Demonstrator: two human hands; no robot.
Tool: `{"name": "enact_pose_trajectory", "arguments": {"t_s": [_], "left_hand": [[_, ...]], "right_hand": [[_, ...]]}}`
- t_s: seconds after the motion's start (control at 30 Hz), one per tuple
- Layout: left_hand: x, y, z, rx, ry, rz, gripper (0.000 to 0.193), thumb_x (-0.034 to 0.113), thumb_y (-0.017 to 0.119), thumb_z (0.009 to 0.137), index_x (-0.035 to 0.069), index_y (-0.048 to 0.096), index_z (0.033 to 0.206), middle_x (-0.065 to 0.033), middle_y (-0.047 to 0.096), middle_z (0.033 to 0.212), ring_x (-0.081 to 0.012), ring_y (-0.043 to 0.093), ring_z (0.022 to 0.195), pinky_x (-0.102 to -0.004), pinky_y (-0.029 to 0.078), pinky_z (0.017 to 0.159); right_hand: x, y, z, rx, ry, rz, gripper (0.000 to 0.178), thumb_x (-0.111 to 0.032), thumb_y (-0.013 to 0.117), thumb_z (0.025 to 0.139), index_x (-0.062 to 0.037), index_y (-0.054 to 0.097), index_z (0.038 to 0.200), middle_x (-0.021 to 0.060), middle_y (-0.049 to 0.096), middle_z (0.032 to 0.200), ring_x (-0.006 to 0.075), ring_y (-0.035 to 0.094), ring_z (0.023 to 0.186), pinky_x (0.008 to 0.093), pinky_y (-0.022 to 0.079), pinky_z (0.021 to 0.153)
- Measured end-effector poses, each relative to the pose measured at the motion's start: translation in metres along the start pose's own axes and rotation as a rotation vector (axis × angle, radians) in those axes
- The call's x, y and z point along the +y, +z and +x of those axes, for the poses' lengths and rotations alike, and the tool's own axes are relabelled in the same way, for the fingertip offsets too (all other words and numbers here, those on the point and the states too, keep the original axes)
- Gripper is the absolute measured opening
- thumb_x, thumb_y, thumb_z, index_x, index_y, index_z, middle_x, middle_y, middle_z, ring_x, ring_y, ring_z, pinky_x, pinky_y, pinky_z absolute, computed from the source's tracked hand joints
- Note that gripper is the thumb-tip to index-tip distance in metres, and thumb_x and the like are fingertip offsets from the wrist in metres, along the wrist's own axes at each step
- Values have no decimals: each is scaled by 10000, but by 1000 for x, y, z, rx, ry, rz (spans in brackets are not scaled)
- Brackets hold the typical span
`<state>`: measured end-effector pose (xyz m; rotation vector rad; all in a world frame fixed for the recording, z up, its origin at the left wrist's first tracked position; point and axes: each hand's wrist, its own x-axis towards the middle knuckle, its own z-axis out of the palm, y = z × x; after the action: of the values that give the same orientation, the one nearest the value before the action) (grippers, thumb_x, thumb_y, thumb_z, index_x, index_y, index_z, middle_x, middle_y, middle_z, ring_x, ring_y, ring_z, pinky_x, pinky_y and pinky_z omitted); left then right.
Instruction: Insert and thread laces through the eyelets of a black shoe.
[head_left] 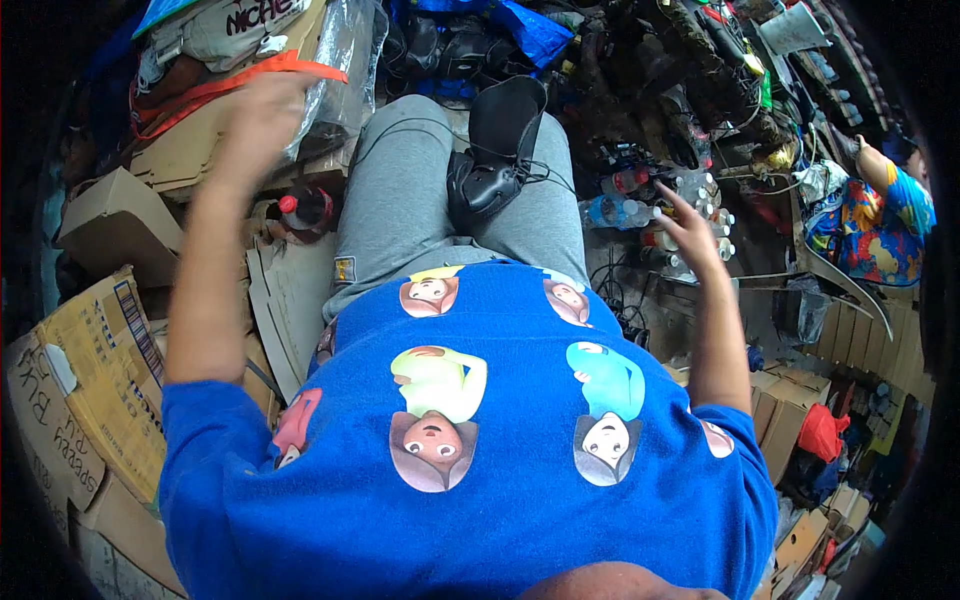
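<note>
A black shoe with a shiny leather part and a thin black cord or lace rests on my lap between my thighs. Neither hand touches it. My left hand is up at the far left, smeared by motion. Close by it runs an orange strip over a bag and cardboard; whether the fingers hold anything cannot be made out. Out to the right, my right hand has its fingers apart and nothing in it. It hovers near several plastic bottles.
Cardboard boxes crowd the left side. A red-capped bottle stands beside my left leg. Black shoes and a blue bag lie ahead. Cluttered shelving fills the far right, where a person in a colourful shirt is.
</note>
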<state>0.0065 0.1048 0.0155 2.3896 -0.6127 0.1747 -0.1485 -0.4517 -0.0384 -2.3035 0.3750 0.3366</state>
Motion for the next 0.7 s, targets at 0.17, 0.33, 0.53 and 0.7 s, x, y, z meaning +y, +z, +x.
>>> {"name": "enact_pose_trajectory", "arguments": {"t_s": [0.17, 0.33, 0.53, 0.7], "left_hand": [[91, 103, 10, -406, 227, -146, 511, 113, 607, 811, 168, 475, 1302, -129, 519, 1272, -294, 502, 1163, -361, 391, 990], [86, 111, 26, -537, 105, -50, 223, 226, 602, 822, 58, 626, 966, -185, 616, 858, -338, 603, 822, -399, 460, 725], [36, 70, 7, -538, -266, -268, 211, 194, 603, 855, 7, 629, 948, -73, 638, 843, -110, 564, 803, -282, 457, 734], [43, 81, 26, -218, -93, -394, 426, 135, 655, 782, 68, 573, 1195, -97, 577, 1173, -171, 519, 1103, -307, 387, 967]], "right_hand": [[-121, 83, 11, -327, -233, 342, 374, -267, 663, 838, -65, 567, 1136, -10, 567, 813, 59, 472, 724, 223, 403, 658], [-123, 94, 27, -251, -213, 186, 254, -271, 645, 852, -24, 584, 865, -11, 531, 682, 69, 461, 657, 253, 395, 582], [-91, 76, 33, -205, -197, 113, 207, -213, 605, 870, -26, 592, 959, 19, 569, 757, 90, 495, 723, 247, 431, 689], [-96, 55, 34, -68, -346, 63, 292, -92, 497, 897, -73, 594, 1172, 16, 521, 888, 94, 468, 721, 237, 419, 706]]}}
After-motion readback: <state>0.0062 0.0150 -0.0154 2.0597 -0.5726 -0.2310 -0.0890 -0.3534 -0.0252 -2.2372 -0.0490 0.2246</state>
